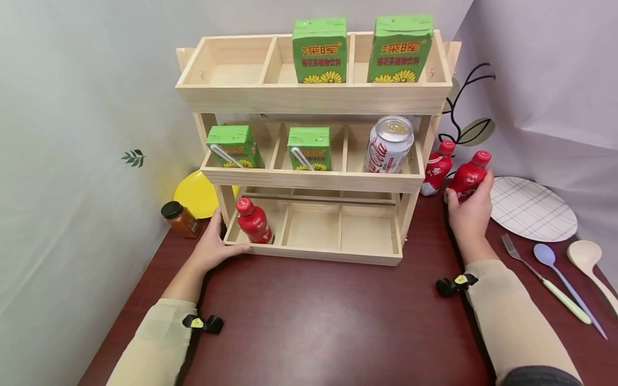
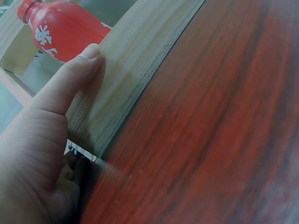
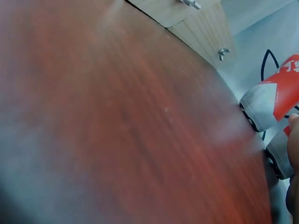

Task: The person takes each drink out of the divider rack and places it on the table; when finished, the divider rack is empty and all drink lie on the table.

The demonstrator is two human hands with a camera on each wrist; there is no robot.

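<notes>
1. The right hand [image 1: 469,215] has its fingers curled around a red bottle [image 1: 467,177], at about 3 o'clock from the wooden shelf [image 1: 311,181]. It is hard to tell if this bottle touches the table [image 1: 314,321].
2. The left hand [image 1: 212,249] grips the shelf's bottom corner, between 7 and 8 o'clock from its middle. The thumb presses on the front board.
3. Just beside the held bottle, at 9 o'clock, is a second red bottle [image 1: 436,170].
4. A third red bottle [image 1: 255,224] sits in the bottom row, at 2 o'clock from the left hand.
5. The middle row has two small green boxes [image 1: 309,142] and a can [image 1: 389,147] in its 3 o'clock slot.
6. Two big green boxes [image 1: 319,51] stand up top.
7. From the right hand, a checked plate [image 1: 531,209] is at 3 o'clock; a fork [image 1: 557,292], blue spoon [image 1: 545,254] and ladle [image 1: 585,256] are near 4.
8. From the left hand, a jar [image 1: 181,220] is at 10 o'clock, a yellow plate [image 1: 193,193] at 11.
</notes>
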